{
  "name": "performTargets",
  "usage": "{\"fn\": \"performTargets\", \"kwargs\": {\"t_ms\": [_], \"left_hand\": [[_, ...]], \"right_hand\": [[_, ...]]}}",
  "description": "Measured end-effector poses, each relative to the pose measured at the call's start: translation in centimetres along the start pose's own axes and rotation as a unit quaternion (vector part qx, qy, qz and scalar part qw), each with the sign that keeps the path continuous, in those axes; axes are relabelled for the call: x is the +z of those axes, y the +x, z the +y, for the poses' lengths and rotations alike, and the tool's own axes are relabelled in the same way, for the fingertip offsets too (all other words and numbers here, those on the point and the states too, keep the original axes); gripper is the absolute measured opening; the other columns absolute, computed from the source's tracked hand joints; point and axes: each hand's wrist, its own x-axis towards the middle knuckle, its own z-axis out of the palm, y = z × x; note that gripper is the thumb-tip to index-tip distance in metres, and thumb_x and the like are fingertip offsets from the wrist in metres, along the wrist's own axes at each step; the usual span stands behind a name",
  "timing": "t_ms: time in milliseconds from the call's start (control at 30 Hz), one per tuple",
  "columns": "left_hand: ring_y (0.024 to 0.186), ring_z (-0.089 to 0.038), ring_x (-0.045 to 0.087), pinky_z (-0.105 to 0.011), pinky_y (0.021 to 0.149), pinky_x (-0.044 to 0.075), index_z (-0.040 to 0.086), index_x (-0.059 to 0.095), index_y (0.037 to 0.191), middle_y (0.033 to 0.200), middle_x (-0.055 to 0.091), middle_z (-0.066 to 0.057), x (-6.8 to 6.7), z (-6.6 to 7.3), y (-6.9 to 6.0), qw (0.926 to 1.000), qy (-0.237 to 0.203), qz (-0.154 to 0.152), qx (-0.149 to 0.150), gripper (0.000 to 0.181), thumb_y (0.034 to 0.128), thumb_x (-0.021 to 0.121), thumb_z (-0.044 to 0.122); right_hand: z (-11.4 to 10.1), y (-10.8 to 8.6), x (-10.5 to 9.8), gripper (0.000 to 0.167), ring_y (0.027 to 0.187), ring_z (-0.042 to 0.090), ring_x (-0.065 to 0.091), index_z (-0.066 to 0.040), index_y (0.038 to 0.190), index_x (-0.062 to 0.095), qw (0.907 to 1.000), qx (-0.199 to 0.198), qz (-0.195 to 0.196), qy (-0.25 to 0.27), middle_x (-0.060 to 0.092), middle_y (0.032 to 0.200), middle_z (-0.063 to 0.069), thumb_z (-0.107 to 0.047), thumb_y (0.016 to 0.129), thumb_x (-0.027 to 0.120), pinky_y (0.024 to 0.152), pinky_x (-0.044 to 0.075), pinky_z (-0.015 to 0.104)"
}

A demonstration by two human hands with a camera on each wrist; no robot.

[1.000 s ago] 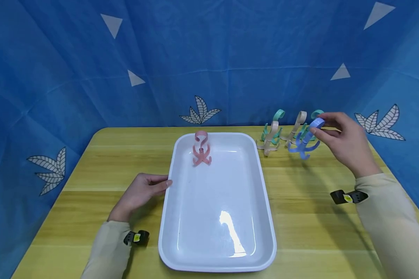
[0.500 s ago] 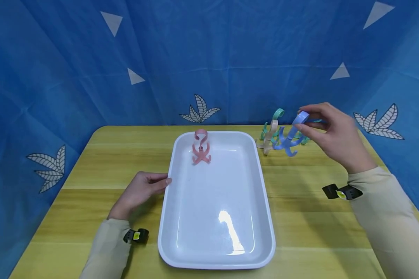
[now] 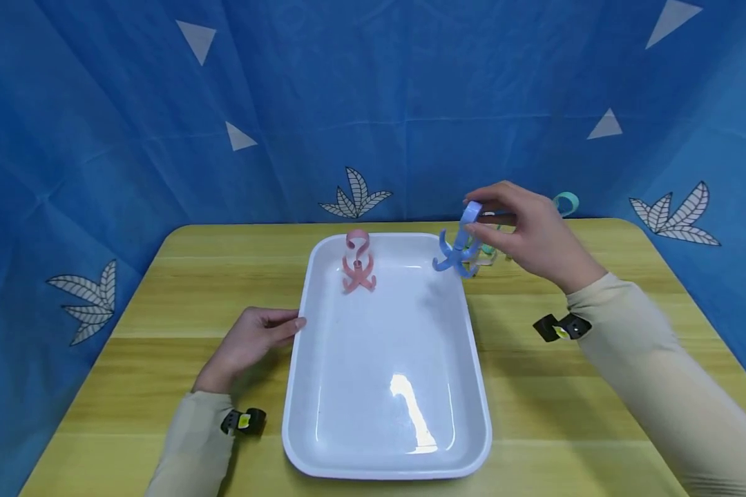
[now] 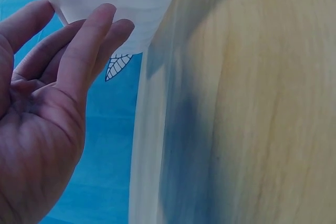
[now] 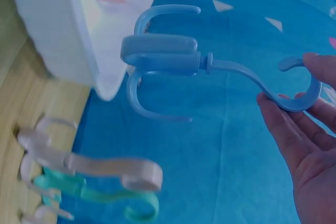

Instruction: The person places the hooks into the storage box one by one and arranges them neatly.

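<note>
My right hand [image 3: 528, 231] pinches a blue four-pronged swivel hook [image 3: 455, 254] by its curved top. It hangs with prongs down, above the far right corner of the white tray [image 3: 379, 359]. In the right wrist view, thumb and fingers hold the curl of the blue hook [image 5: 163, 53]. A pink hook [image 3: 358, 276] of the same kind stands inside the tray at the far left. At the tray's left rim is my left hand [image 3: 249, 345], thumb on the edge. The left wrist view shows its fingers [image 4: 84, 51] against the outer wall.
Beige [image 5: 105, 165] and green [image 5: 105, 195] hooks stand on the table right of the tray, mostly hidden behind my right hand in the head view. One green curl [image 3: 566, 203] shows there. A blue patterned cloth [image 3: 286, 103] hangs behind the wooden table [image 3: 161, 297].
My right hand has carried the blue hook leftward from the other hooks to the tray's far right corner. The left hand, tray and pink hook have stayed in place.
</note>
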Motion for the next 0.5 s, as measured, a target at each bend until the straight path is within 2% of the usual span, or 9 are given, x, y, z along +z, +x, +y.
{"fn": "performTargets", "kwargs": {"t_ms": [200, 367, 500], "left_hand": [[0.102, -0.024, 0.067, -0.035, 0.084, 0.057, -0.008, 0.061, 0.127, 0.122, 0.063, -0.023, -0.1, 0.0, 0.1, 0.9999, -0.011, 0.0, -0.002, 0.043, 0.0959, 0.067, 0.021], [0.102, -0.024, 0.067, -0.036, 0.084, 0.057, -0.008, 0.06, 0.128, 0.122, 0.063, -0.023, 0.0, 0.0, 0.1, 0.9999, -0.01, -0.004, -0.003, 0.044, 0.096, 0.067, 0.021], [0.102, -0.025, 0.067, -0.036, 0.083, 0.057, -0.008, 0.061, 0.127, 0.122, 0.063, -0.023, -0.1, 0.0, 0.1, 0.9999, -0.008, -0.005, -0.005, 0.044, 0.0959, 0.067, 0.022]], "right_hand": [[0.4, 2.1, 1.8, 0.035, 0.108, 0.02, 0.062, -0.006, 0.126, 0.062, 0.9982, 0.032, -0.037, 0.034, 0.06, 0.118, 0.003, -0.017, 0.094, 0.07, 0.093, 0.053, 0.035], [1.3, 3.2, 3.0, 0.038, 0.105, 0.022, 0.064, -0.007, 0.128, 0.061, 0.9926, 0.073, -0.063, 0.074, 0.061, 0.119, 0.005, -0.018, 0.093, 0.071, 0.09, 0.055, 0.037], [1.8, 3.9, 4.0, 0.038, 0.107, 0.023, 0.063, -0.008, 0.128, 0.061, 0.9887, 0.093, -0.08, 0.087, 0.061, 0.119, 0.006, -0.02, 0.093, 0.071, 0.092, 0.054, 0.04]]}}
